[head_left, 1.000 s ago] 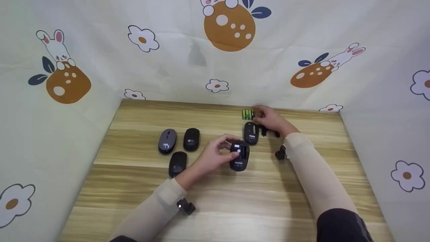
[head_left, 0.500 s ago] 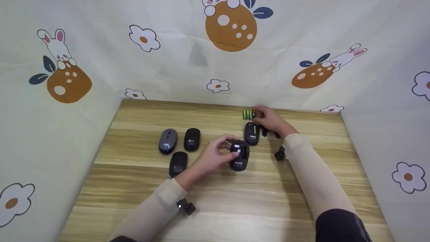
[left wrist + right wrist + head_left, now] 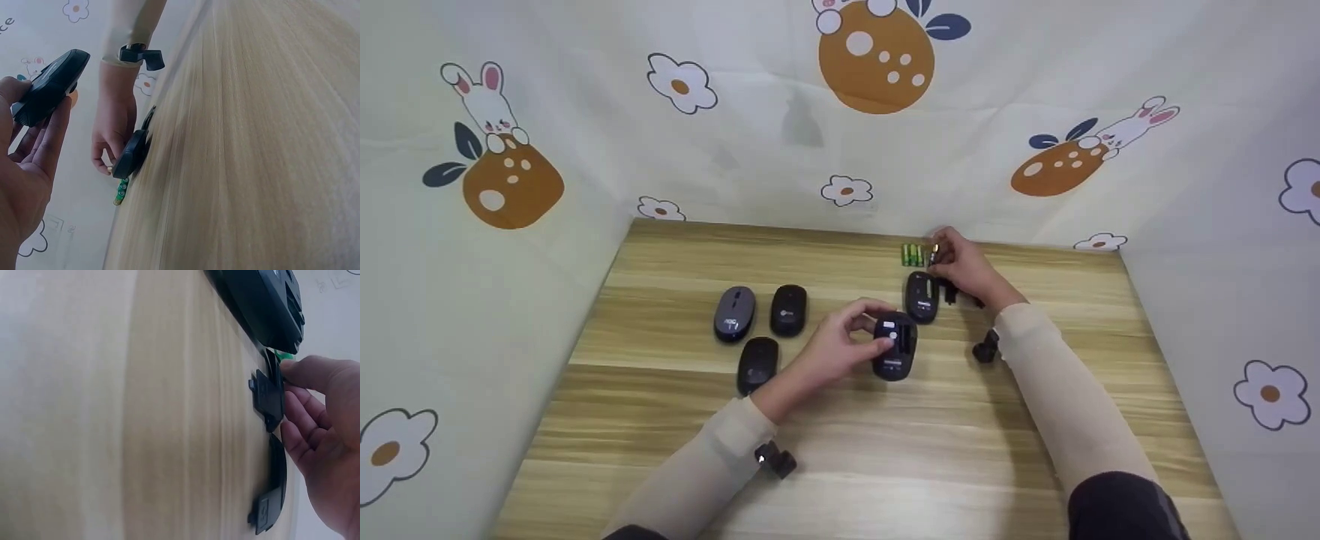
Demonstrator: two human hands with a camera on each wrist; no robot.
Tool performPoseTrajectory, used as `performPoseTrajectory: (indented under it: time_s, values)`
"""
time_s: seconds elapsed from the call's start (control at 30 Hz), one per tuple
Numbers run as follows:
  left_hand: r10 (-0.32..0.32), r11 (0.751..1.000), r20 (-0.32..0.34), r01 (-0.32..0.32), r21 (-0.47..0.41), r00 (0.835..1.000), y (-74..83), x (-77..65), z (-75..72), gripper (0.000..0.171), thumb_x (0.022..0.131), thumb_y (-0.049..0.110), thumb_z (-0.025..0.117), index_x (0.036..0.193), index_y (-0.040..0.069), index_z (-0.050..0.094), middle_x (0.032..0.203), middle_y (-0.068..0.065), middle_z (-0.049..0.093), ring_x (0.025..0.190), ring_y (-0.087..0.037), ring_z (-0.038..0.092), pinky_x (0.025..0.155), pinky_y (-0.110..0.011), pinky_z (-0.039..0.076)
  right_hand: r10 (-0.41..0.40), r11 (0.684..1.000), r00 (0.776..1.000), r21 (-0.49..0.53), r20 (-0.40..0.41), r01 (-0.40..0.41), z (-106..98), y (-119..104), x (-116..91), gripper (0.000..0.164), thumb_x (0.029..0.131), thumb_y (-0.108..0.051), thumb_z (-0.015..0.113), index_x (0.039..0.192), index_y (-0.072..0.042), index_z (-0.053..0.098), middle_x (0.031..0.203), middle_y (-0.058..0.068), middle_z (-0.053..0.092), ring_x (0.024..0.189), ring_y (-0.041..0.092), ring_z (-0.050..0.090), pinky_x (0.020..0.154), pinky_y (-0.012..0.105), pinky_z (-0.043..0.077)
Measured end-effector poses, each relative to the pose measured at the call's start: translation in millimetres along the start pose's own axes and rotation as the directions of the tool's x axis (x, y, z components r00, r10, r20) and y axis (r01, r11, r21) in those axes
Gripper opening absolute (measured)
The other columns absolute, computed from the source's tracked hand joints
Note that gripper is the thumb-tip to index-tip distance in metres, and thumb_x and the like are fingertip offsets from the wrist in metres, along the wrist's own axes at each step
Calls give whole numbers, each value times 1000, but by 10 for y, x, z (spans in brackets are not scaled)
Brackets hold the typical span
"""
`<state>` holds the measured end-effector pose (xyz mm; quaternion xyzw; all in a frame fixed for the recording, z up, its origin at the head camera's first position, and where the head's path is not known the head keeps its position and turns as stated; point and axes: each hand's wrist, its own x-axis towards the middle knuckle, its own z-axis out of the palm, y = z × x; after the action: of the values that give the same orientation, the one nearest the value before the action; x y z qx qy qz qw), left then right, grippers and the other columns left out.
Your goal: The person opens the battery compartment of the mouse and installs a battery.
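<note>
My left hand (image 3: 836, 343) grips a black computer mouse (image 3: 894, 366) between thumb and fingers, held above the table with its underside up and its battery slot uncovered and empty. At the back of the table, my right hand (image 3: 969, 268) pinches a small battery (image 3: 935, 253) at the right end of a row of green batteries (image 3: 912, 256). Just in front of that hand lies a second black mouse (image 3: 922, 304), belly up, with a green battery in its slot. Black battery covers (image 3: 269, 398) lie below the right fingers in the right wrist view.
Toward the left of the wooden table (image 3: 660, 420) sit a grey mouse (image 3: 735, 315) and two black mice, one farther back (image 3: 788, 311) and one nearer (image 3: 758, 365), all right side up. A patterned cloth wall (image 3: 750, 157) rises behind the table edge.
The right hand's fingers have risen slightly at the battery row, and the end battery now shows tilted between them. The left hand holds its mouse still.
</note>
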<state>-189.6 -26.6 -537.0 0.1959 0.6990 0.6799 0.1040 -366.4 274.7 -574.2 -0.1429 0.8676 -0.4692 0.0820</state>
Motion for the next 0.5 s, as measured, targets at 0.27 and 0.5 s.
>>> performPoseTrajectory:
  time_s: [0.27,0.5]
  values:
    - [2,1000,5,-2,-2,1000,2,-5,-16,48,95,7,85,141,9,70,129,-9,71,108,-29,74,91,-40,67,-5,999,996,35,-89,8,60,28,-44,39,99,8,74,134,4,57,112,19,69,97,26,66,81,26,56]
    - [13,1000,5,-13,-4,1000,5,-8,-14,48,95,7,86,140,8,70,129,-9,71,106,-26,74,89,-39,67,-51,993,988,100,-148,66,83,30,-107,38,100,8,72,135,6,57,111,23,67,99,31,68,81,25,57]
